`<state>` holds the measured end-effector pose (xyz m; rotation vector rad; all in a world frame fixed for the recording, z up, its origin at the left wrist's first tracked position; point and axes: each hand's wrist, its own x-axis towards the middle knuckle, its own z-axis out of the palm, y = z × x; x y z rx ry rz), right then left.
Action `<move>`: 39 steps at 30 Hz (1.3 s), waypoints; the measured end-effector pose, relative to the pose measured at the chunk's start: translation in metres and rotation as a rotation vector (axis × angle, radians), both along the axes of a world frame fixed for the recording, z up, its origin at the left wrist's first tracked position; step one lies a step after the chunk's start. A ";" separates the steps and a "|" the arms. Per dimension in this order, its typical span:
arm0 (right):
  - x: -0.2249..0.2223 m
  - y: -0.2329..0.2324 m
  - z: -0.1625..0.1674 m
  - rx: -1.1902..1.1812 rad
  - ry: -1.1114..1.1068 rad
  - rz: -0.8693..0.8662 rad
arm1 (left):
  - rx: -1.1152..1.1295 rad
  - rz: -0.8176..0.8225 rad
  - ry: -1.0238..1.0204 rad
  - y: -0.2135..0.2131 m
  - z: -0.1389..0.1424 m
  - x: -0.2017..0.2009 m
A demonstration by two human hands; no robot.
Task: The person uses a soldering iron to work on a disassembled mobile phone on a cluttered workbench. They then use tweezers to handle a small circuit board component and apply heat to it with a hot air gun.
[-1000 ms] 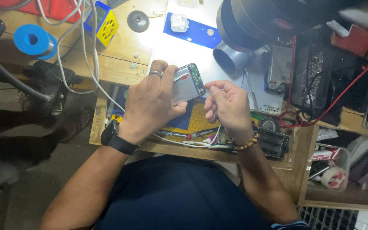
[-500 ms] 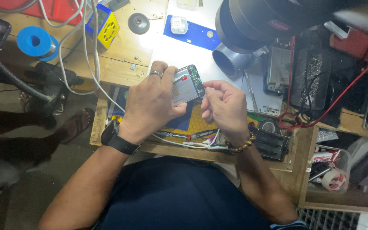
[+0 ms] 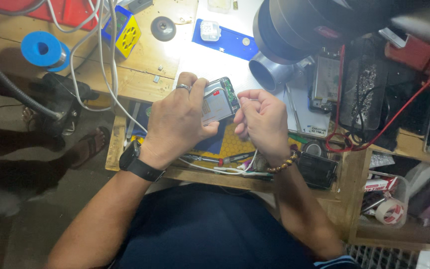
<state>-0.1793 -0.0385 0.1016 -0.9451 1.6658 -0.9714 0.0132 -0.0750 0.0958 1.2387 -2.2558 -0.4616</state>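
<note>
Head view showed the left hand (image 3: 175, 122) gripping an opened phone (image 3: 218, 99) above the tabletop (image 3: 140, 74), right hand (image 3: 260, 119) pinched at its edge; probing inside seemingly demanded steadiness.

Opened phone (image 3: 218, 101) above mat (image 3: 235, 144), perhaps touching

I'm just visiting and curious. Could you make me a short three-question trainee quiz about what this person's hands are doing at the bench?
1. True or false: the left hand holds the opened phone.
2. Which wrist wears the black watch? A left, B right.
3. Fill in: the blue tape roll lies to the person's ____ side.

Key: 1 true; 2 A, the right hand has a bead bracelet; 3 left.
</note>
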 end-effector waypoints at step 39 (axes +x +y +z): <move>-0.009 -0.009 0.023 -0.481 0.810 0.583 | 0.038 -0.024 -0.027 -0.008 -0.006 0.006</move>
